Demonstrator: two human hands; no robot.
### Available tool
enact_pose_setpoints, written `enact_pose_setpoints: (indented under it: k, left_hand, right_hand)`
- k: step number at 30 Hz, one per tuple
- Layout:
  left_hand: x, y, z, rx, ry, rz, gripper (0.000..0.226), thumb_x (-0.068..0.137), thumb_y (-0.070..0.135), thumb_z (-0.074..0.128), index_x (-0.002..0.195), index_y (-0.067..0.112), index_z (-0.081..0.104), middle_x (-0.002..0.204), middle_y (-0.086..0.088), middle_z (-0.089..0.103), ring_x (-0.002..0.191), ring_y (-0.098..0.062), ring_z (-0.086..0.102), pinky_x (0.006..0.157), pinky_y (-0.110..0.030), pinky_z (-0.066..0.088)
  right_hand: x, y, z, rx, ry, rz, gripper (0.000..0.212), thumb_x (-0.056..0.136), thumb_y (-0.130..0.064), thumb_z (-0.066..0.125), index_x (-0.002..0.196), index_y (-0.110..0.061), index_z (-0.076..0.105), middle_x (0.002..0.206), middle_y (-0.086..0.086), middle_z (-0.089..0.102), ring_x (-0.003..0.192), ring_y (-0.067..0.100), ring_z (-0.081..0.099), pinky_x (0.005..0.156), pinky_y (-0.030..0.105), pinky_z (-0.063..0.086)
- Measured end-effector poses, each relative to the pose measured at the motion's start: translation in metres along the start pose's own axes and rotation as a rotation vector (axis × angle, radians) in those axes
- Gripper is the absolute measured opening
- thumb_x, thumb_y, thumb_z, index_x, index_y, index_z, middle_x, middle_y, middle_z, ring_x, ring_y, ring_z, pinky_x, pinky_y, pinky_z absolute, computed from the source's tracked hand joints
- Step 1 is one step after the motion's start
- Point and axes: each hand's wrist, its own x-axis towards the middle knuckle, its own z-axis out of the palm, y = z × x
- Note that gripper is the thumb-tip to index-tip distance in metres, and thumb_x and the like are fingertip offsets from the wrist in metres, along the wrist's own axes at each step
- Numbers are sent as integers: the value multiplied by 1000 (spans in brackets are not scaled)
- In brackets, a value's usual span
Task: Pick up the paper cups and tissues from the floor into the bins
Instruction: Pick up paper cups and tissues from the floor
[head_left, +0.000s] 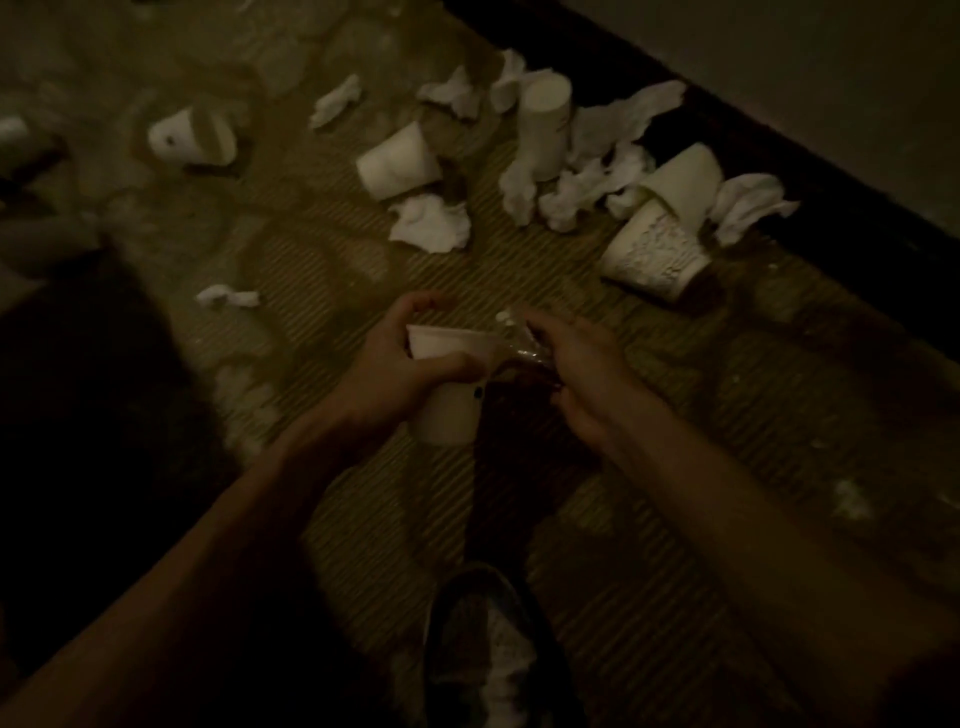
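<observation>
Blur: grip of right hand (582, 366) unclear; left hand (397, 366) clasps paper cup (448, 413).

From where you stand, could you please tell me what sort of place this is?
Likely a dim indoor room: ribbed floor mat, wall with dark skirting, paper cups and tissues littering it.

No text, brand or number can be read in this dim, blurred view: the paper cup (447, 415) in the left hand (395, 364) shows only a dark spot, and a fallen cup (652, 254) an illegible speckled pattern.
</observation>
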Motion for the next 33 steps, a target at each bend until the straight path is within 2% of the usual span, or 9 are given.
enact_pose_setpoints:
  k: [7,10,13,17,19,23,26,29,33]
  left_hand:
    - [44,32,47,-85,-67,51,55,73,20,81,117,36,54,107,3,64,86,-11,68,60,-23,55]
    - [61,41,63,-97,-124,50,63,58,30,78,117,36,55,108,-1,65,87,-14,70,61,-25,55]
    - [81,45,79,-75,-191,33,70,52,34,77,119,37,57,111,-2,65,92,-19,69,64,-29,56]
    - [111,47,95,-62,-236,-35,71,59,27,74,128,32,54,120,-9,63,100,-28,67,71,-38,59]
    - [122,49,102,-36,-252,-44,74,58,27,73,130,29,54,118,-8,63,98,-26,67,65,-34,58]
    - [137,49,106,-70,-302,-74,55,65,22,71,116,33,56,112,-8,63,88,-22,68,55,-28,55]
    - [141,43,102,-178,-382,-189,39,79,14,67,113,30,57,109,-13,66,76,-22,72,59,-35,58]
    - [137,39,96,-295,-510,-346,51,70,20,63,120,24,55,104,-20,69,81,-32,71,66,-42,58]
    - [124,38,101,-290,-586,-319,52,68,15,60,120,20,57,95,-16,73,78,-30,73,61,-36,59]
  right_hand:
    - [8,-26,-24,-43,-19,-81,39,86,-52,62,113,-24,65,93,0,76,83,19,74,74,39,58]
    - [12,-41,-39,-13,12,-143,27,89,-45,65,106,-24,64,89,-2,76,80,18,74,70,39,60]
    - [17,-53,-62,-15,168,-240,27,87,-32,72,109,-19,64,102,3,73,93,20,70,74,35,60]
    - [22,-65,-93,-41,344,-355,31,89,-29,68,117,-27,55,115,1,66,92,19,68,48,18,48]
    - [26,-69,-104,-76,419,-399,35,91,-29,67,123,-27,54,116,-3,63,92,14,66,49,16,47]
    - [37,-72,-116,-148,504,-466,8,92,-26,65,99,-29,62,105,-12,63,97,8,62,60,15,50]
    - [43,-69,-121,-214,493,-440,20,91,-32,66,110,-31,60,103,-19,57,99,7,61,64,16,52]
    - [46,-60,-124,-256,496,-407,35,89,-32,68,122,-27,58,110,-13,59,101,8,61,75,22,56]
    - [42,-53,-124,-292,543,-419,35,88,-31,70,120,-24,57,109,-12,59,93,0,58,65,11,49]
